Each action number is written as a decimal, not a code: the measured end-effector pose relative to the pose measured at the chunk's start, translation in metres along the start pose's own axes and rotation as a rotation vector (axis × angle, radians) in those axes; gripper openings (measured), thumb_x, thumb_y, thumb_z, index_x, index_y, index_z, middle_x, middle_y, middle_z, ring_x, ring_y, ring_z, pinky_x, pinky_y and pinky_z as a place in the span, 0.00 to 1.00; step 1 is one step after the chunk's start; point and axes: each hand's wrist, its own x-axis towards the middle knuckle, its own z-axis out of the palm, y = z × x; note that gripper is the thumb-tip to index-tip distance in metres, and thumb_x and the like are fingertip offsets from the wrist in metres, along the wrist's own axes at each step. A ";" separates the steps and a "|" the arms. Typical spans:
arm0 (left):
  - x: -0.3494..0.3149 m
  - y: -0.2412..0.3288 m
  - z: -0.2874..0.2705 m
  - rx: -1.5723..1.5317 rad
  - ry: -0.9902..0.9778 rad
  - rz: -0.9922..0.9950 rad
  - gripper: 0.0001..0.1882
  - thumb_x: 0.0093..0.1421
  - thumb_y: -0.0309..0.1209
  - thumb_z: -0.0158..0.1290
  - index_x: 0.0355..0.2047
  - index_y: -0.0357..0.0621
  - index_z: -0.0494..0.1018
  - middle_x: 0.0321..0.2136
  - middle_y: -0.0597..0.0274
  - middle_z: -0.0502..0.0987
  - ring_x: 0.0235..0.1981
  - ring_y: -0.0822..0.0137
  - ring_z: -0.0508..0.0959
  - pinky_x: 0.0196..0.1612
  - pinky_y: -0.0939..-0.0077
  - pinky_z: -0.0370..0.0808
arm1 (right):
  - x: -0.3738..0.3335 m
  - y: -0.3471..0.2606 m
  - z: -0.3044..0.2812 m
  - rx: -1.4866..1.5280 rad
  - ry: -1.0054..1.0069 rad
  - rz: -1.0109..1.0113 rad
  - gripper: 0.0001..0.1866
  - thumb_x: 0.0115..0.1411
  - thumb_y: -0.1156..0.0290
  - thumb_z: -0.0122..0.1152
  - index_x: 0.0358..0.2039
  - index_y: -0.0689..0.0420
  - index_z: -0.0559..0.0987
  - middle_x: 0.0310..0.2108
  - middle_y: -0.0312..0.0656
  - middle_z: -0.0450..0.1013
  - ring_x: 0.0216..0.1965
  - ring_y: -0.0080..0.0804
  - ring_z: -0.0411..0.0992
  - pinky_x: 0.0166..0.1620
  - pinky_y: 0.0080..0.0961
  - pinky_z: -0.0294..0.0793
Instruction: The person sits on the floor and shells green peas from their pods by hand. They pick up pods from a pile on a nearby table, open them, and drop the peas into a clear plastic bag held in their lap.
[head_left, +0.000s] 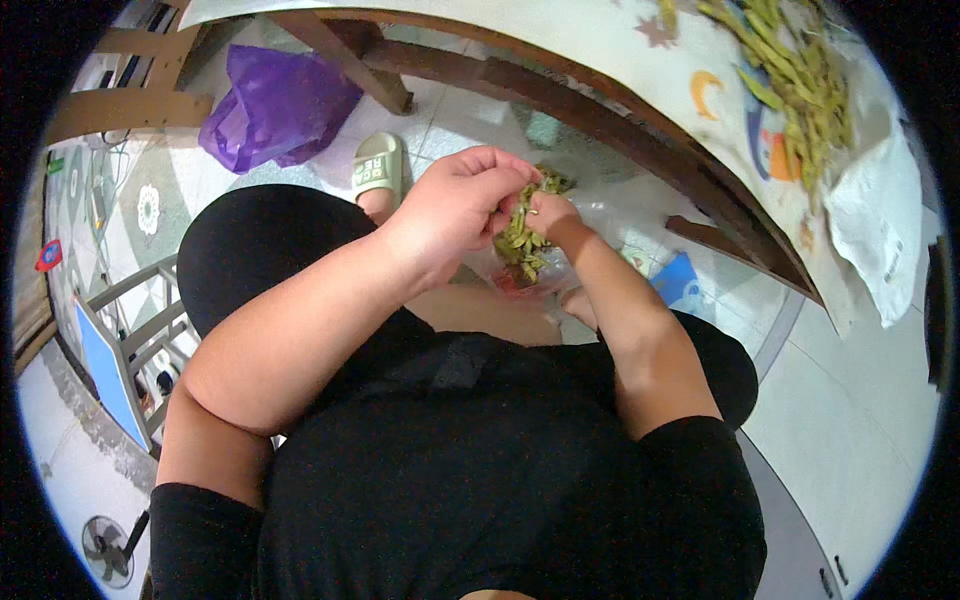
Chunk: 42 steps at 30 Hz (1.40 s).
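Note:
Over a clear plastic bag (592, 215) of green bean pods (522, 243), my two hands meet in front of my knees. My left hand (475, 198) is closed, its thumb pressed against the curled fingers at the bag's upper left. Close beside it, my right hand (552, 214) has its fingers bent in among the pods. The fingertips of both hands are partly hidden, so what they pinch is not plain. More bean pods (800, 100) lie heaped on the table at the upper right, next to a white plastic bag (878, 215).
The table's wooden edge (600, 100) runs across just beyond my hands. A purple plastic bag (275, 110) lies on the tiled floor at the upper left, near a pale green slipper (378, 165). A chair with a blue panel (108, 370) and a fan (107, 550) stand at left.

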 end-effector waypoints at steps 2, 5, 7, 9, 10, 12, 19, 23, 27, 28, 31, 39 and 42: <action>-0.001 -0.001 0.001 -0.026 0.017 0.009 0.07 0.53 0.29 0.43 0.31 0.42 0.67 0.16 0.73 0.62 0.14 0.82 0.58 0.12 0.89 0.50 | -0.011 -0.005 -0.013 0.063 0.071 -0.116 0.09 0.43 0.67 0.53 0.25 0.56 0.71 0.27 0.49 0.69 0.33 0.45 0.68 0.35 0.34 0.67; 0.004 -0.009 -0.001 -0.004 0.053 0.033 0.06 0.52 0.29 0.44 0.31 0.44 0.67 0.18 0.73 0.62 0.17 0.80 0.60 0.15 0.89 0.53 | -0.034 -0.031 -0.040 0.024 0.195 -0.256 0.07 0.43 0.67 0.52 0.23 0.56 0.72 0.23 0.46 0.70 0.29 0.44 0.69 0.32 0.34 0.67; 0.005 -0.017 -0.005 0.046 0.153 0.080 0.07 0.52 0.30 0.45 0.32 0.45 0.67 0.19 0.72 0.63 0.19 0.79 0.62 0.18 0.87 0.56 | -0.072 -0.073 -0.074 0.129 0.214 -0.305 0.07 0.45 0.68 0.52 0.25 0.56 0.72 0.25 0.46 0.70 0.28 0.44 0.69 0.31 0.33 0.68; 0.003 -0.027 -0.008 -0.002 0.225 0.103 0.08 0.51 0.31 0.46 0.32 0.46 0.67 0.23 0.70 0.64 0.24 0.76 0.63 0.23 0.84 0.59 | -0.113 -0.112 -0.099 0.054 0.401 -0.355 0.08 0.48 0.69 0.52 0.28 0.57 0.73 0.27 0.45 0.69 0.29 0.41 0.69 0.32 0.29 0.68; 0.002 -0.031 -0.009 -0.051 0.258 0.094 0.08 0.51 0.31 0.46 0.32 0.46 0.66 0.23 0.70 0.64 0.24 0.76 0.63 0.24 0.84 0.59 | -0.130 -0.123 -0.105 0.125 0.478 -0.390 0.08 0.48 0.69 0.52 0.29 0.57 0.73 0.27 0.45 0.69 0.29 0.41 0.68 0.31 0.28 0.68; -0.003 -0.039 -0.010 -0.118 0.286 0.065 0.07 0.54 0.33 0.43 0.31 0.46 0.66 0.24 0.69 0.65 0.26 0.74 0.64 0.26 0.81 0.61 | -0.158 -0.143 -0.118 0.162 0.583 -0.483 0.09 0.48 0.70 0.53 0.31 0.56 0.74 0.25 0.44 0.69 0.28 0.41 0.68 0.30 0.28 0.67; -0.029 -0.057 0.000 -0.416 -0.083 -0.117 0.11 0.58 0.36 0.36 0.31 0.46 0.66 0.25 0.67 0.69 0.27 0.71 0.67 0.28 0.79 0.63 | -0.200 -0.171 -0.132 -0.199 0.692 -0.653 0.09 0.46 0.70 0.55 0.30 0.56 0.74 0.22 0.41 0.68 0.26 0.38 0.67 0.27 0.29 0.67; -0.042 -0.062 -0.003 -0.398 -0.093 -0.068 0.15 0.58 0.38 0.37 0.17 0.47 0.61 0.18 0.66 0.64 0.19 0.73 0.62 0.18 0.82 0.58 | -0.215 -0.178 -0.176 -0.194 0.958 -0.750 0.05 0.47 0.70 0.54 0.25 0.57 0.75 0.22 0.40 0.68 0.23 0.36 0.67 0.27 0.26 0.67; -0.052 -0.059 -0.001 -0.312 -0.113 -0.033 0.19 0.58 0.42 0.39 0.13 0.49 0.57 0.12 0.67 0.59 0.15 0.73 0.59 0.16 0.82 0.54 | -0.197 -0.197 -0.241 -0.141 1.214 -0.494 0.07 0.49 0.67 0.53 0.25 0.56 0.75 0.22 0.40 0.68 0.23 0.34 0.68 0.28 0.26 0.66; -0.053 -0.059 0.001 -0.305 -0.116 -0.050 0.18 0.58 0.42 0.39 0.15 0.47 0.59 0.10 0.69 0.58 0.13 0.75 0.58 0.14 0.82 0.53 | -0.190 -0.202 -0.251 -0.142 1.193 -0.377 0.09 0.47 0.64 0.54 0.25 0.55 0.75 0.24 0.41 0.69 0.26 0.36 0.68 0.30 0.29 0.67; -0.053 -0.060 0.008 -0.130 -0.127 0.055 0.15 0.59 0.40 0.38 0.21 0.44 0.63 0.11 0.71 0.58 0.13 0.78 0.57 0.14 0.85 0.52 | -0.172 -0.198 -0.269 -0.230 1.140 -0.115 0.13 0.46 0.58 0.54 0.27 0.54 0.75 0.30 0.43 0.70 0.32 0.39 0.69 0.35 0.33 0.68; -0.054 -0.050 0.006 -0.093 -0.174 0.343 0.12 0.56 0.34 0.44 0.37 0.41 0.68 0.12 0.74 0.60 0.14 0.80 0.59 0.16 0.88 0.55 | -0.208 -0.185 -0.248 0.412 0.877 -0.195 0.11 0.50 0.64 0.52 0.24 0.58 0.74 0.22 0.37 0.70 0.23 0.28 0.68 0.27 0.22 0.67; -0.062 -0.040 0.013 -0.068 -0.204 0.375 0.12 0.54 0.33 0.47 0.37 0.41 0.70 0.13 0.74 0.61 0.14 0.80 0.59 0.17 0.89 0.55 | -0.239 -0.174 -0.212 0.975 0.461 -0.278 0.09 0.54 0.68 0.49 0.28 0.60 0.72 0.21 0.34 0.69 0.19 0.17 0.65 0.21 0.11 0.62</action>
